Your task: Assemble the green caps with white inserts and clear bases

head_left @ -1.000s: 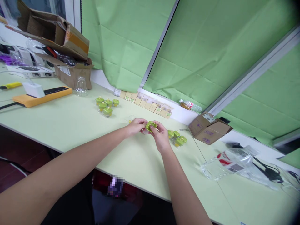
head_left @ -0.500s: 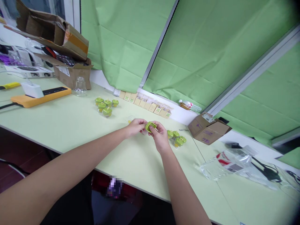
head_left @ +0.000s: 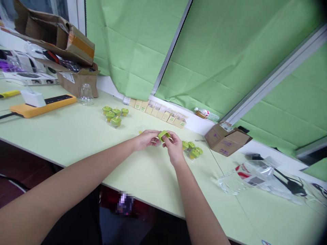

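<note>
Your left hand (head_left: 146, 139) and right hand (head_left: 174, 147) meet above the table (head_left: 76, 136), both pinched on one small green cap (head_left: 164, 135) — fingertips closed around its edges, holding it just clear of the surface. A cluster of green-capped bottles (head_left: 192, 152) sits just beside your right hand — another cluster (head_left: 114, 115) lies well to the left.

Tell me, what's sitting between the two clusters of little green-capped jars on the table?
In the head view, both hands, left hand and right hand, pinching one green cap.
</note>
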Action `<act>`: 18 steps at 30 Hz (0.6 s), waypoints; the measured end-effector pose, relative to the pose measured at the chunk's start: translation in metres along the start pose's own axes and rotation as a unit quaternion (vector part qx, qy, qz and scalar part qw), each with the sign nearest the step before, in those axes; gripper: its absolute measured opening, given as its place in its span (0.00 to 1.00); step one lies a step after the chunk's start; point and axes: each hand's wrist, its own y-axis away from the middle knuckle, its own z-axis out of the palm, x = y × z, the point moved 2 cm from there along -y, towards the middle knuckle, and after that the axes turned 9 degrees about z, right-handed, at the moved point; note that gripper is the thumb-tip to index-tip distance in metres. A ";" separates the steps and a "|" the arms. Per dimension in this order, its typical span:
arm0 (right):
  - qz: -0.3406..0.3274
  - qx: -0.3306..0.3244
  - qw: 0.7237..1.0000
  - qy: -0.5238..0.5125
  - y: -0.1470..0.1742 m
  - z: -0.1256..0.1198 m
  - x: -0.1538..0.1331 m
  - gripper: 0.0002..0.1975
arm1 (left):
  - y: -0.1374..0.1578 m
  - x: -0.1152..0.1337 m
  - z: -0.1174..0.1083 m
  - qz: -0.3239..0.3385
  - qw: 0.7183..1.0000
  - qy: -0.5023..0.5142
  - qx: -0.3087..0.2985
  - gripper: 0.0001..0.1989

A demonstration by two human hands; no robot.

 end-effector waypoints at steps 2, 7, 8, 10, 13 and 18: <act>-0.002 0.012 1.000 0.021 0.000 0.000 0.001 0.15 | 0.000 0.000 -0.001 0.012 1.000 -0.012 0.005 0.17; -0.001 0.026 0.998 0.051 -0.001 0.000 0.002 0.17 | -0.004 -0.001 -0.003 0.041 0.998 -0.039 0.021 0.18; -0.005 0.026 0.998 0.057 -0.002 -0.002 0.002 0.17 | -0.004 -0.002 -0.004 0.044 0.998 -0.041 0.028 0.18; -0.025 0.022 0.997 0.076 -0.003 -0.006 0.002 0.16 | -0.006 -0.001 -0.006 0.052 0.996 -0.049 0.049 0.17; -0.057 0.051 0.983 0.167 -0.006 -0.014 0.006 0.19 | -0.007 0.001 -0.009 0.069 0.991 -0.078 0.078 0.15; -0.049 -0.025 0.903 0.427 -0.005 -0.013 0.027 0.23 | -0.005 0.005 -0.010 0.090 0.979 -0.138 0.118 0.12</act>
